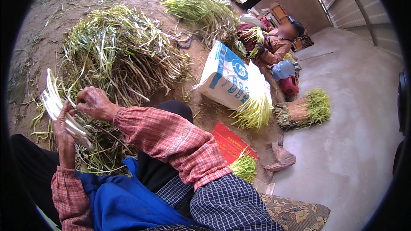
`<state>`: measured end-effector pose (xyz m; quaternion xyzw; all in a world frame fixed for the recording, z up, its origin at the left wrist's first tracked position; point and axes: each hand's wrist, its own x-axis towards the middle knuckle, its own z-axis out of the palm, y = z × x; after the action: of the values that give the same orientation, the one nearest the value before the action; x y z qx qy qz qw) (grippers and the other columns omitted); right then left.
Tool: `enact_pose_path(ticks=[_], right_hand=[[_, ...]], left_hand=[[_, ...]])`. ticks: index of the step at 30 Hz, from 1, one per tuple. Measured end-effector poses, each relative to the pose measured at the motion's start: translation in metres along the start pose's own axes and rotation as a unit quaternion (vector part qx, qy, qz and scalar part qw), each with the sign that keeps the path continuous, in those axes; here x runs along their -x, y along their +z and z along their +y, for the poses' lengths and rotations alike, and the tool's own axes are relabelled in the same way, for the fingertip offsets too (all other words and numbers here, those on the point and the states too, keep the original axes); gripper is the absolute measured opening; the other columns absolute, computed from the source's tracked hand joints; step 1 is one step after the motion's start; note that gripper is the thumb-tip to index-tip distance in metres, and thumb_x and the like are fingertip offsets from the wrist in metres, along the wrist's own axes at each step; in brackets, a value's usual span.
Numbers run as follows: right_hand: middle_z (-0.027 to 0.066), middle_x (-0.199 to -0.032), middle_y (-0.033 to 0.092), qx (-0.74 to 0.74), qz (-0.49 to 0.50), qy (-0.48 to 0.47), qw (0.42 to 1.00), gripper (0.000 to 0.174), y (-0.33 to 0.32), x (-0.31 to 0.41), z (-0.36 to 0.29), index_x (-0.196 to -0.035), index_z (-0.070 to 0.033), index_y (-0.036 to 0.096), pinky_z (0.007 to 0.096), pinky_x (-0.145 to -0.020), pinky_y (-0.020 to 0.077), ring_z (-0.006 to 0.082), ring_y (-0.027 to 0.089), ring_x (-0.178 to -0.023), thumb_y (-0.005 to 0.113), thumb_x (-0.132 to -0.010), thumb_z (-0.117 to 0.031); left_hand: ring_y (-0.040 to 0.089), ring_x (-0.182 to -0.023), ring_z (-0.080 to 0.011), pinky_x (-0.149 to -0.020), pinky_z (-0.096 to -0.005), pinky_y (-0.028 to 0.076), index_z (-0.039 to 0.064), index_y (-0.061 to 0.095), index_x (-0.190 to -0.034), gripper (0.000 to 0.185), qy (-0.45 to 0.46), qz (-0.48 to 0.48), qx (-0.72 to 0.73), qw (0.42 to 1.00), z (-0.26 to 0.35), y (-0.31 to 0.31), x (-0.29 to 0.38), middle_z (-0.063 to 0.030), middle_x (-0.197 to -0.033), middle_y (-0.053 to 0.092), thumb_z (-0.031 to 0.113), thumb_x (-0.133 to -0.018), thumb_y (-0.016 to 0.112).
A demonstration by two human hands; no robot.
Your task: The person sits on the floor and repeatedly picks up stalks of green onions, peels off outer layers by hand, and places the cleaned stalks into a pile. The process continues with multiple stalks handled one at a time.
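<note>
My left hand (63, 126) grips a bundle of white leafy-vegetable stalks (56, 102), slanting up and away over my lap. Just to its right, my right hand (94, 102) has its fingers bent and pinched together on a thin pale leaf strand (69, 94) beside the bundle. The fingertips of the two hands nearly meet. Beneath them lie loose uncleaned stalks and leaves (106, 154). A large heap of long green leafy stalks (122, 51) rises beyond my right hand, its brown root ends towards the right. My blue apron (122, 199) spreads across my lap.
Right of the heap, a white-and-blue sack (224, 77) lies around pale yellow-green stalks (253, 109). Nearer are a red printed sheet (229, 141) and cut greens (245, 166). A wrapped bundle (298, 109) rests on concrete. Another person (273, 46) sits holding greens near a blue plastic bottle (283, 69).
</note>
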<state>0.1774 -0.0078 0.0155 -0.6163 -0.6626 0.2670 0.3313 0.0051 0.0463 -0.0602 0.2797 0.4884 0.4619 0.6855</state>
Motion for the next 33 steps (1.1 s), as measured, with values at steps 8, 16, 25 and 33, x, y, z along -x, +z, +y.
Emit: enact_pose_path(ticks=[8,16,25,33], right_hand=[[0.0021,-0.062,0.059,-0.102,-0.072,0.026,0.992,0.018,0.006,-0.001,0.005,-0.084,-0.005,0.067,0.0244,-0.052,0.0398,0.0076,0.051,-0.057,0.069,-0.079,-0.022],[0.0134,-0.078,0.064,0.057,-0.046,-0.026,0.997,0.034,0.009,-0.003,0.004,-0.085,-0.009,0.069,0.0393,-0.068,0.0476,0.0281,0.063,-0.077,0.062,-0.077,-0.041],[0.0126,-0.073,0.062,0.08,-0.045,-0.024,0.996,0.017,0.005,0.003,-0.02,-0.084,-0.003,0.06,0.0367,-0.062,0.0439,0.0263,0.059,-0.067,0.059,-0.081,-0.02],[0.0115,-0.07,0.059,0.165,0.017,-0.13,0.978,0.007,0.002,0.009,-0.033,-0.078,-0.004,0.054,0.0385,-0.06,0.0448,0.0291,0.059,-0.064,0.06,-0.078,-0.007]], left_hand=[[0.06,-0.067,-0.0162,-0.056,-0.0266,0.051,-0.004,0.06,-0.105,0.029,-0.005,-0.126,0.107,0.986,0.013,0.015,0.03,-0.006,-0.084,0.061,0.006,-0.079,0.068],[0.06,-0.057,-0.0168,-0.048,-0.0278,0.049,0.0,0.063,-0.089,0.017,-0.02,-0.046,0.072,0.996,0.013,0.024,0.035,-0.0057,-0.072,0.062,0.002,-0.074,0.07],[0.056,-0.047,-0.0144,-0.037,-0.0253,0.045,0.0,0.062,-0.073,0.002,0.065,0.053,-0.047,0.995,0.015,0.038,0.044,-0.0057,-0.061,0.06,0.001,-0.073,0.063],[0.057,-0.045,-0.0145,-0.036,-0.0252,0.045,-0.002,0.064,-0.07,0.006,0.024,0.057,-0.036,0.997,0.026,0.038,0.044,-0.009,-0.059,0.061,0.003,-0.069,0.061]])
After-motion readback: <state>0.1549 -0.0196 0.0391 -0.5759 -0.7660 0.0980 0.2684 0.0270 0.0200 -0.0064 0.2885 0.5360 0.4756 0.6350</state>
